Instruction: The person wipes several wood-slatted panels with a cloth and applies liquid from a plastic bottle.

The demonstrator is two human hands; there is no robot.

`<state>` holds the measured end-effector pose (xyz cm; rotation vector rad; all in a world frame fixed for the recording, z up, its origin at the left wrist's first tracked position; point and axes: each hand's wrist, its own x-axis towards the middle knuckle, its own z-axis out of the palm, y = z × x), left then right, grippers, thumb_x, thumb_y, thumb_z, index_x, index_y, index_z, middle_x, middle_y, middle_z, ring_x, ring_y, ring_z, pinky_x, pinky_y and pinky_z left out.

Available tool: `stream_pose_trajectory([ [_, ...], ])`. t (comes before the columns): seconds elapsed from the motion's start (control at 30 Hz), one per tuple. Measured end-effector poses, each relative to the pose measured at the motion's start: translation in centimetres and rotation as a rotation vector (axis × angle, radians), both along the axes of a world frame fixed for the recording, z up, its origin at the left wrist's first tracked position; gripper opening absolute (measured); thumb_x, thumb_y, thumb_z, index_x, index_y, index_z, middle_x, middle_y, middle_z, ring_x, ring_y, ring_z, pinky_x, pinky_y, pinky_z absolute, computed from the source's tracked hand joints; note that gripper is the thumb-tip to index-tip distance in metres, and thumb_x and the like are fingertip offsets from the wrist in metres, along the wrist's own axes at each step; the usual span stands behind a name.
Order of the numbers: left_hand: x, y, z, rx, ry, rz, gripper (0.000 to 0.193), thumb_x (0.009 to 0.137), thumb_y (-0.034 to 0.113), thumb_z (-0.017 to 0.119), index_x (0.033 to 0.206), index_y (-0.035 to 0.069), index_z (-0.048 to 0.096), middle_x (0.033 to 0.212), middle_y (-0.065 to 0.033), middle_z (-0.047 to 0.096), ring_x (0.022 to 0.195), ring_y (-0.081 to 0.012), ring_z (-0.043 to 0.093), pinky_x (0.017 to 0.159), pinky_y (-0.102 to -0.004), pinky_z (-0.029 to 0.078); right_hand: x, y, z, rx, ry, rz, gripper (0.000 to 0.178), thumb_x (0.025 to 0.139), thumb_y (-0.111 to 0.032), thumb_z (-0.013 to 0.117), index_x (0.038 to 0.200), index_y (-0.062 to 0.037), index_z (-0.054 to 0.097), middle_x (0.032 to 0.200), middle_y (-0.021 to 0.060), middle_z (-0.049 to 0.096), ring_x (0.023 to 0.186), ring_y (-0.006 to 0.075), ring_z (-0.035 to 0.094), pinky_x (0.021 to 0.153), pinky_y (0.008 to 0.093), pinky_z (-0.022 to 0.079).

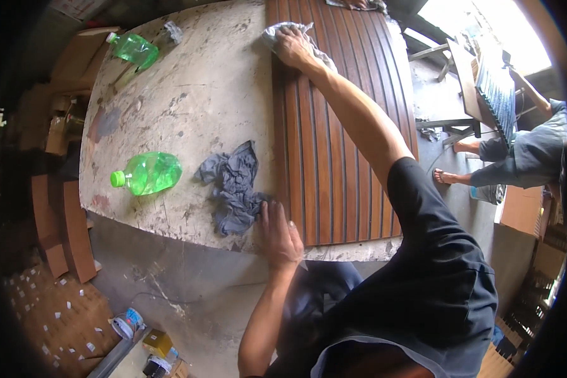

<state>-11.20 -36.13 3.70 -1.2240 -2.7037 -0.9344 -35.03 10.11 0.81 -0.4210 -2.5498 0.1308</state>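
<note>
A stained, off-white table [217, 82] spans nine to one o'clock. On it, at one, lies a brown slatted wooden panel [334, 167]; at nine, a crumpled dark-grey cloth rag [236, 189] and a translucent green plastic bottle [154, 173]. The hands are apart: at twelve, the right hand [292, 47] covers a whitish cloth [271, 36] on the panel, grip unclear; at six, the left hand [281, 236] lies flat, fingers outstretched.

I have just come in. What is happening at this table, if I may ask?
A person's right hand presses a pale crumpled cloth onto a brown, grooved wooden panel, towards its far left edge. The left hand lies near the close edge of a pale, stained table, next to a crumpled dark grey cloth. At the panel's far end, another person's hand is on a light cloth. Two translucent green plastic bottles are on the table's left side.
</note>
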Motion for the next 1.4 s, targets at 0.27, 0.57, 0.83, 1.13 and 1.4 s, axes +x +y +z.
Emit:
stream_pose_trajectory([
  [0.27,0.2,-2.8,-1.4,0.329,-0.117,0.2,0.054,0.115,0.027,0.047,0.152,-0.011,0.05,0.156,-0.0307,0.055,0.145,-0.0481,0.052,0.125,-0.0559,0.037,23.5,-22.0,-1.2,-0.316,-0.28,0.706,0.063,0.103,-0.009,0.043,0.164,0.0046,0.04,0.171,0.0289,0.039,0.162,0.042,0.033,0.135,0.057,0.022],
  [0.57,0.4,-2.5,-0.9,0.149,-0.123,0.168,0.047,0.115,0.023,0.045,0.148,-0.009,0.054,0.153,-0.0291,0.058,0.142,-0.0518,0.053,0.122,-0.058,0.04,12.5,-14.3,1.5,-0.249,-0.114,0.652,0.048,0.107,-0.015,0.043,0.145,0.0087,0.058,0.145,0.0329,0.063,0.137,0.0479,0.06,0.122,0.0548,0.046],
  [0.83,-0.1,-0.9,-0.9,0.11,-0.154,0.094,0.043,0.112,0.017,0.047,0.146,-0.009,0.054,0.151,-0.0313,0.059,0.144,-0.0551,0.051,0.123,-0.0601,0.039,-9.5,5.6,-4.1,0.11,0.308,0.008,0.044,0.094,-0.029,0.066,0.131,-0.0056,0.068,0.139,0.0179,0.067,0.13,0.0441,0.062,0.106,0.0608,0.053],
  [1.13,0.1,-2.0,-2.5,0.25,-0.127,0.236,0.044,0.113,0.015,0.05,0.15,-0.008,0.053,0.152,-0.0279,0.06,0.141,-0.0478,0.056,0.123,-0.0546,0.041,7.3,-13.3,1.1,-0.324,-0.586,0.289,0.049,0.091,-0.016,0.065,0.137,-0.001,0.067,0.14,0.0239,0.067,0.132,0.0423,0.063,0.115,0.0545,0.05],
  [1.4,0.4,-1.9,-2.9,0.509,-0.24,0.259,0.044,0.117,0.022,0.044,0.148,-0.008,0.055,0.145,-0.0264,0.063,0.134,-0.0425,0.062,0.116,-0.0512,0.048,40.0,-28.0,3.3,-0.422,-0.464,0.844,0.058,0.108,-0.018,0.056,0.164,-0.0063,0.047,0.171,0.0195,0.044,0.164,0.0381,0.032,0.131,0.0625,0.029],
])
